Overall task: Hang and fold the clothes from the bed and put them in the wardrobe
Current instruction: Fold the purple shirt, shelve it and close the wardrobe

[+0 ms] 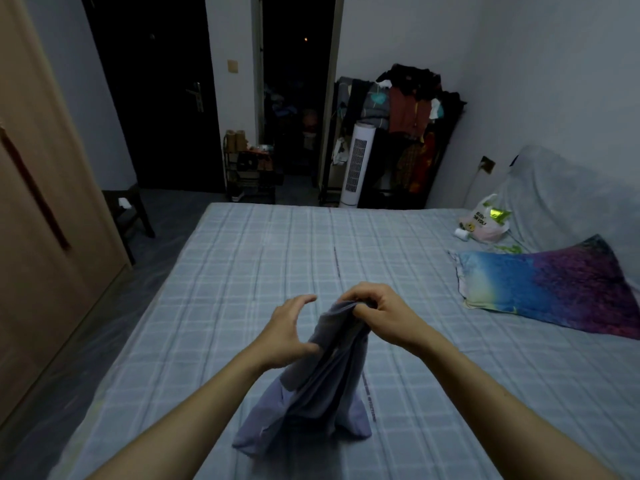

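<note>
- Two bare forearms reach forward from the bottom edge of the view over the bed (242, 258), which is covered with a pale blue checked sheet.
- A grey-blue garment (311, 393) hangs bunched between the hands; its lower folds spread out and rest on the sheet close to the person.
- The right hand (377, 313) grips the top edge of the garment, fingers and thumb curled round a gathered wad of cloth, and lifts that end above the bed.
- The left hand (289, 329) is spread loosely, fingers gently curved and apart; its thumb touches the garment's left side a little below the top, and the fingers hold nothing.
- The garment thus hangs straight down from the right hand and lies just to the right of the left palm.
- Farther right on the bed lies a pillow (547, 289) in blue and purple, well apart from the hands.
- Beyond it, near the wall, sits a white plastic bag (483, 221) with printed letters.
- Along the left side stands a tall wooden wardrobe (52, 202), doors closed.
- Past the foot of the bed stand a white tower fan (356, 164) and, just beside it, a dark rack heaped with clothes (412, 109).
- A dark door (162, 91) and an open doorway fill the far wall.
</note>
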`<state>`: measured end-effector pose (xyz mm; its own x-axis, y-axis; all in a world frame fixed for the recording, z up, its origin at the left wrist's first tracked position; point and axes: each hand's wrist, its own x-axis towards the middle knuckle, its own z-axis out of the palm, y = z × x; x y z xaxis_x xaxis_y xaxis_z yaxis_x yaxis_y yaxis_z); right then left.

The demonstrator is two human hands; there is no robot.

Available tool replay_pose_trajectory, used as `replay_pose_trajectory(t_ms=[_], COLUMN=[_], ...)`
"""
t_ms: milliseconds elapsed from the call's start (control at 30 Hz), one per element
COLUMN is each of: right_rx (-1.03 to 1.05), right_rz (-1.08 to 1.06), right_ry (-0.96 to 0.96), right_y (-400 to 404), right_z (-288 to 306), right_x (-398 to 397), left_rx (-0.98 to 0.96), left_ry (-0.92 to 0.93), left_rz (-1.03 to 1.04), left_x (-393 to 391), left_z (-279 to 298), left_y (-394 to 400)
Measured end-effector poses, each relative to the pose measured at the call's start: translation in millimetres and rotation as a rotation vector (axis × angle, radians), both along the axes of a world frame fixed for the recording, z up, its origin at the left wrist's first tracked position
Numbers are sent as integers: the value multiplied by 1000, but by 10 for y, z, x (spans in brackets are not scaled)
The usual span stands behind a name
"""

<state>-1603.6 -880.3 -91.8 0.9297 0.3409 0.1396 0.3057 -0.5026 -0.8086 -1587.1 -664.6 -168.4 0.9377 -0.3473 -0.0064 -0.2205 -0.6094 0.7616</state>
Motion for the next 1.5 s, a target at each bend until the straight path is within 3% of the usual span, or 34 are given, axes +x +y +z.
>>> replay_pose_trajectory(t_ms=[100,233,367,567,667,967,1200,1500], right_rx=[-94,-119,-100,-31,0,105,87,-108], right_rz=[62,73,18,-147,-222,-376,-450,-372], right_ry=[3,19,-43,-77,-109,-100,-98,-234], right_y=[-72,-157,-172,-225,-220,-165,-348,-509], right_z=[51,62,20,-140,-159,-119,-159,-243], right_x=[-26,-51,-43,2,37,65,126,171], left_rx=[-16,-81,-162,-175,-178,118,164,303], left_ry=[-23,23,28,-167,-144,-200,-254,-365], left_rz=[-243,-361,-293,-85,-39,112,124,5], left_x=[33,31,-31,-175,-236,-365,-91,226], left_z=[125,175,107,-52,-132,-334,-433,90], left_y=[-96,-201,-242,-303,-331,-554,-165,426])
